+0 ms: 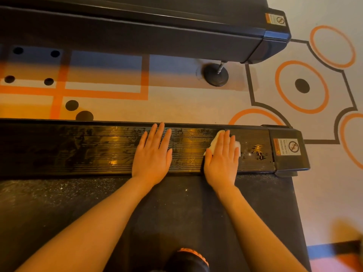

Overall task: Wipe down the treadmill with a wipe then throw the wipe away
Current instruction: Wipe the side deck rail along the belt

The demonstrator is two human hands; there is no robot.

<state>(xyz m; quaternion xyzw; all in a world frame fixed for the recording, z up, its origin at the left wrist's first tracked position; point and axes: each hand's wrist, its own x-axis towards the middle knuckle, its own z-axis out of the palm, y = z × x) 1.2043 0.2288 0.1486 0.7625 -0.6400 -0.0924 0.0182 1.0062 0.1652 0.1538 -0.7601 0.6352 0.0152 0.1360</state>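
The treadmill's ribbed side rail (98, 150) runs left to right under both palms, its long axis crosswise to the fingers. The left hand (152, 154) lies flat on it, fingers straight and slightly apart, holding nothing. The right hand (222, 161) presses the white wipe (214, 143) onto the rail, fingers straight and close together; the wipe sits directly beneath them, so this hand is the nearer. Unwiped rail, with wet patches, lies just beyond the little finger, toward the end cap (288, 152). Most of the wipe is hidden under the palm; no bin is visible.
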